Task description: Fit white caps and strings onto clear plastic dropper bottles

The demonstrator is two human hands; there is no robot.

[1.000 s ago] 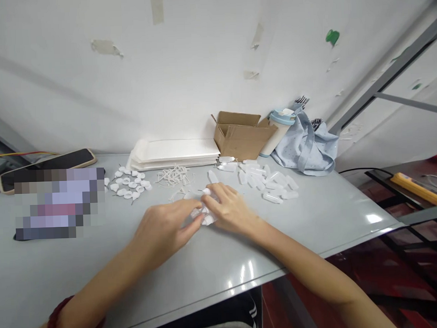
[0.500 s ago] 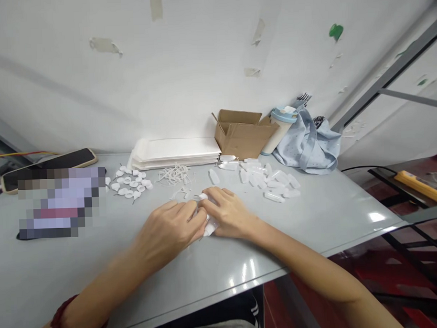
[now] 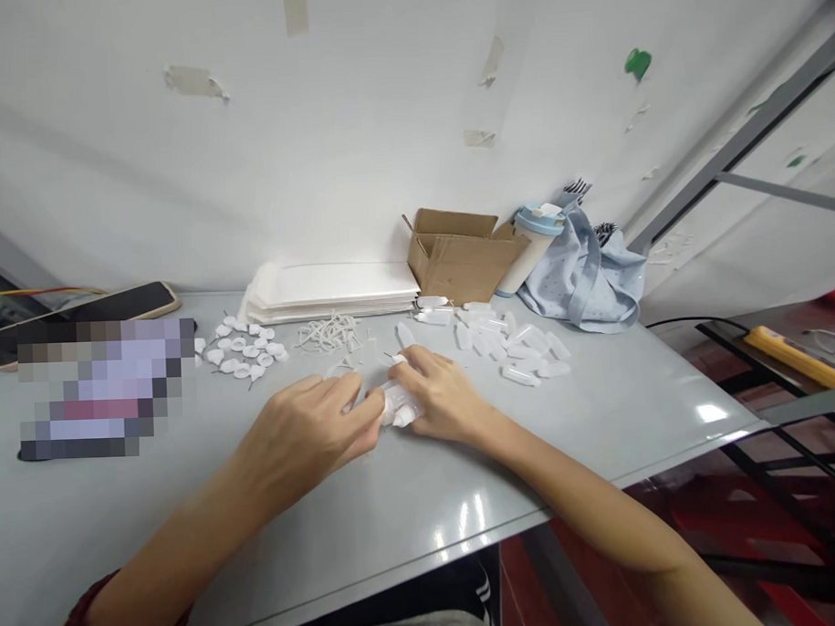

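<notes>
The right hand (image 3: 438, 392) is curled around a few small translucent bottles with white caps (image 3: 401, 401), low over the bench (image 3: 566, 463). The left hand (image 3: 318, 417), fingers bent, has its fingertips against them; whether it grips anything cannot be told. Loose white caps (image 3: 243, 349) lie beyond and left of the left hand, thin white tubes (image 3: 331, 334) just beyond it, and uncapped bottles (image 3: 488, 336) beyond the right hand.

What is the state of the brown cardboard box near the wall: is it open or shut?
Open: the cardboard box has its top flaps raised. Whether it is empty, I cannot tell.
</notes>
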